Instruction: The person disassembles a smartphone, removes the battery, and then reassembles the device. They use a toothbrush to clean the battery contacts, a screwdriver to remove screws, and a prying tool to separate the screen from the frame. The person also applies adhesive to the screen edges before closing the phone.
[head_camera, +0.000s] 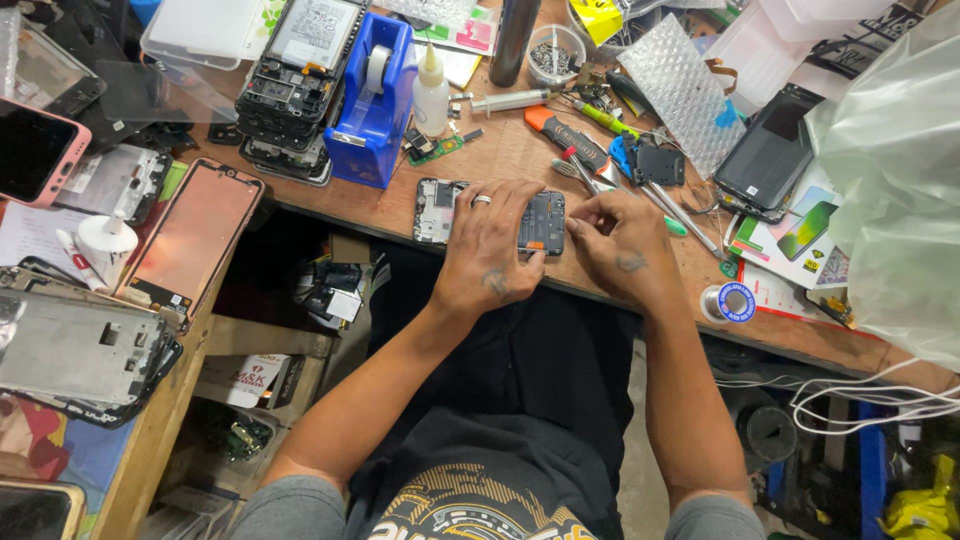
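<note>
While the head camera looks straight down, the left hand (487, 250) lies flat across an opened smartphone (545, 222) at the near edge of the wooden workbench (520, 150), fingers together and pressed down on it, a ring on one finger. Most of the phone is hidden under that palm; its bare circuit board shows just beyond the fingertips on both sides. The right hand (625, 240) sits just beside the phone's right end, its thumb and forefinger pinched at that edge; whether they grip a small part or only the frame I cannot tell.

As a judgement, the phone's back is already off and its internals exposed, so disassembly is well on; the board remains seated in the frame.

Just beyond the right fingers lie screwdrivers (590, 165) and an orange-handled cutter (566, 135). Beyond the left fingers stand a blue tape dispenser (375, 100) and a small squeeze bottle (431, 92). Further left of the left hand, a phone frame with a copper-coloured panel (192, 240) rests on the side table.
</note>
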